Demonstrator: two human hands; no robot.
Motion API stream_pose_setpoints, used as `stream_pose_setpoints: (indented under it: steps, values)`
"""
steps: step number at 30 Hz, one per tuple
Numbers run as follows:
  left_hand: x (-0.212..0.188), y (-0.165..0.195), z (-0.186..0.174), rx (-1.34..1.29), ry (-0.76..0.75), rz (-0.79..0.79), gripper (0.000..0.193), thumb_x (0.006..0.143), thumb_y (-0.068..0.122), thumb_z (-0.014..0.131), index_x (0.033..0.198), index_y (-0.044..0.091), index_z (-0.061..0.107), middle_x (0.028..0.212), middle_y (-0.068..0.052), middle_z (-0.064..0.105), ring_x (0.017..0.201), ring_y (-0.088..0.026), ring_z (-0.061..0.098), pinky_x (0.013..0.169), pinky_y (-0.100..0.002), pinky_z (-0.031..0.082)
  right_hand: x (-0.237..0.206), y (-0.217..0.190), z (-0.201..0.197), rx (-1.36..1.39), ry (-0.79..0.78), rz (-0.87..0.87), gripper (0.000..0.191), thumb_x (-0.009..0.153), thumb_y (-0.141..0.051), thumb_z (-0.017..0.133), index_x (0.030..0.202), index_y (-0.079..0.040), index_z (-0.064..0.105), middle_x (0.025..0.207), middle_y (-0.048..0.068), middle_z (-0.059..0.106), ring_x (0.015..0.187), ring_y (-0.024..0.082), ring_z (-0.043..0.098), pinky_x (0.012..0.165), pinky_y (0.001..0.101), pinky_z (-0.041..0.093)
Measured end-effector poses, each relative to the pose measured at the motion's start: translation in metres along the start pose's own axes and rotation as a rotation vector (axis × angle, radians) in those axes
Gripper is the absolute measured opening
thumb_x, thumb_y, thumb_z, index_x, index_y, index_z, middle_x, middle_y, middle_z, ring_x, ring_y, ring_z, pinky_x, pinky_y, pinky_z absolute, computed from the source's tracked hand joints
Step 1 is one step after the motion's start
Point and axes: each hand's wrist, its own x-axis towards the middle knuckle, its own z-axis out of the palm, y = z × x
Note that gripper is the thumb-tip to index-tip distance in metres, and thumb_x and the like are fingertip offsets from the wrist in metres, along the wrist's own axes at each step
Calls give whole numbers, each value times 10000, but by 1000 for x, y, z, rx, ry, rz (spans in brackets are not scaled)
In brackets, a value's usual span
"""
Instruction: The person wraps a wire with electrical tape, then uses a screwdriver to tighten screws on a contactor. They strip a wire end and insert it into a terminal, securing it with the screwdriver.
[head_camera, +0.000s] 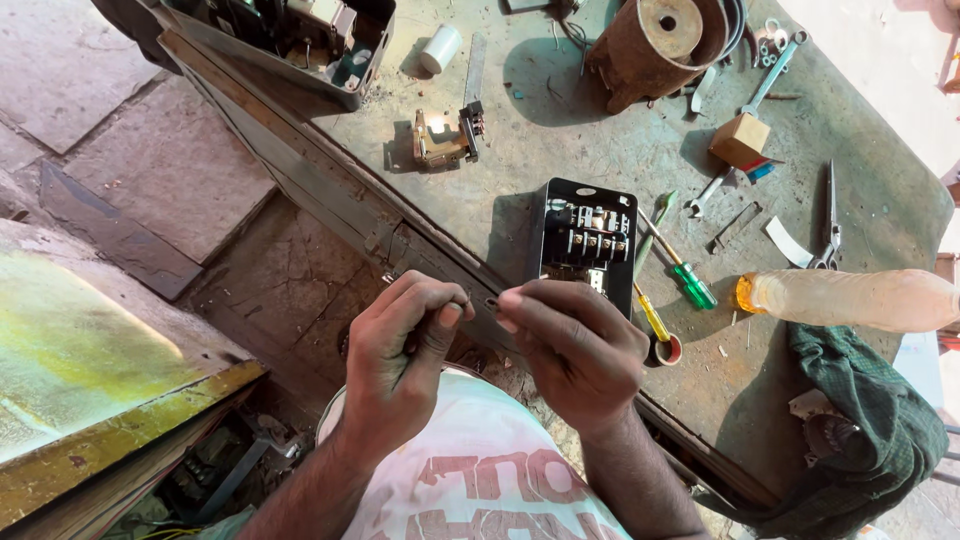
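My left hand (405, 345) and my right hand (575, 345) are held close together above my lap, fingertips almost meeting. Both pinch a tiny dark part (480, 299) between them; what it is cannot be told. Just beyond my right hand, a black electrical switch box (583, 240) with rows of terminals lies open on the green workbench (560, 150).
A green-handled screwdriver (680, 268) and a yellow-handled one (650, 315) lie right of the box. Further right are a clear plastic bottle (850, 298), a green cloth (870, 420), pliers (828, 225), spanners (775, 68), a wooden block (740, 138). A rusty motor part (655, 45) and a small relay (440, 138) sit farther back.
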Motion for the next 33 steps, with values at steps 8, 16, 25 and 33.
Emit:
stream_pose_setpoints:
  steps: [8,16,25,33]
  values:
    - [-1,1,2,34,-6,-16,67,1003,-12,646,1060,-13,682,888,-51,627,723,-104,573,611,-243,458,6,-9,10,-35,-44,-14,310,865,35,832,1134,-98,755,1007,86,714,832,152,731,662,272,588]
    - [-3,-1,10,-11,-24,-14,94,1001,-33,634,1079,-19,684,911,-60,638,750,-110,628,635,-242,505,8,-9,7,-68,-30,-16,300,867,51,817,1126,-85,753,1008,96,709,845,173,737,671,278,589]
    - [-2,-11,12,52,27,52,39,1040,7,622,1059,-12,651,912,-51,611,770,-107,591,668,-241,480,2,-1,7,-63,-32,-5,246,875,19,837,1089,-67,752,950,82,690,800,151,715,653,283,579]
    - [-11,-32,14,-1013,-108,-506,187,1094,171,544,1039,-1,589,816,2,470,594,-50,331,448,-204,298,0,10,7,44,98,-2,207,868,12,813,1057,-33,740,983,116,725,798,143,737,612,245,598]
